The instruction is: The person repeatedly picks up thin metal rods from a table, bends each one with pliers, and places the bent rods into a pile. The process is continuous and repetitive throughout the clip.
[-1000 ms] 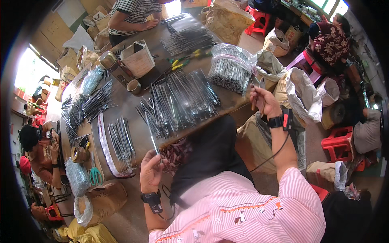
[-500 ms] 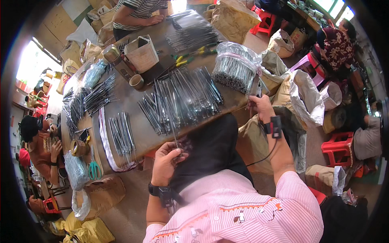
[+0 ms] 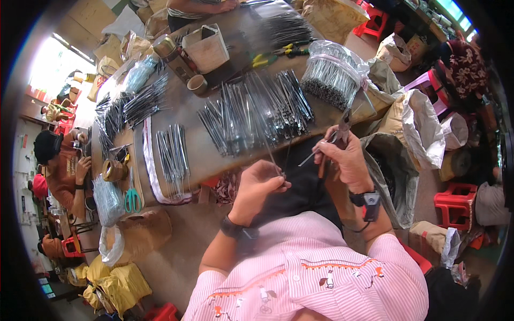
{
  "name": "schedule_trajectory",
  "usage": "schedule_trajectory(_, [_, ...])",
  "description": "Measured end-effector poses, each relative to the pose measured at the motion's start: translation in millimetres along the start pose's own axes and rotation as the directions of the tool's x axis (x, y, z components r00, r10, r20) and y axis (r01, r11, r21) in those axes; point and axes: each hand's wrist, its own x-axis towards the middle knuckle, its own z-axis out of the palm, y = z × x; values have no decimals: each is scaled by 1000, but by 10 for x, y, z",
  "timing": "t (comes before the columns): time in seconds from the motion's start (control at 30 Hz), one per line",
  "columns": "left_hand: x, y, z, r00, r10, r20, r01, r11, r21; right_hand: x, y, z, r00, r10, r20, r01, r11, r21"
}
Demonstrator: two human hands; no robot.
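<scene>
In front of my lap, my left hand [image 3: 263, 184] pinches the lower end of a thin metal strip [image 3: 271, 151], which stands up toward the table edge. To its right, my right hand [image 3: 342, 155] is closed round a pair of pliers [image 3: 344, 124] with reddish-brown handles, jaws pointing away from me. A short thin metal piece [image 3: 307, 159] sticks out from those fingers toward my left hand. Beyond my hands, a spread of thin dark metal strips [image 3: 257, 109] lies near the table edge. A large bundle of similar silvery strips [image 3: 331, 75] stands upright in clear plastic at the right.
On the table [image 3: 201, 166] are a smaller row of strips [image 3: 172, 152], a white box [image 3: 206, 48], a flask [image 3: 172, 56], a cup [image 3: 197, 84] and yellow-handled pliers [image 3: 262, 60]. Teal scissors [image 3: 132, 199] lie left. Open sacks [image 3: 393, 182] stand right. Other people sit around.
My right hand has come from beside the bundle toward my left hand, now with pliers and a short metal piece visible. My left hand has risen and moved right. The view has shifted.
</scene>
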Motion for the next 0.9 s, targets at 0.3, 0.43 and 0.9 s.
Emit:
schedule_trajectory(0.3, [-51,-24,28,992,126,-6,-125,988,88,-120,294,294,997,-70,18,71,992,-106])
schedule_trajectory(0.43, [-38,-24,-35,995,100,-28,-96,990,104,-153,369,320,996,-78,32,81,988,-132])
schedule_trajectory(0.9, [-50,-16,-165,997,35,-68,-29,995,94,44,422,411,980,-146,-137,136,988,-79])
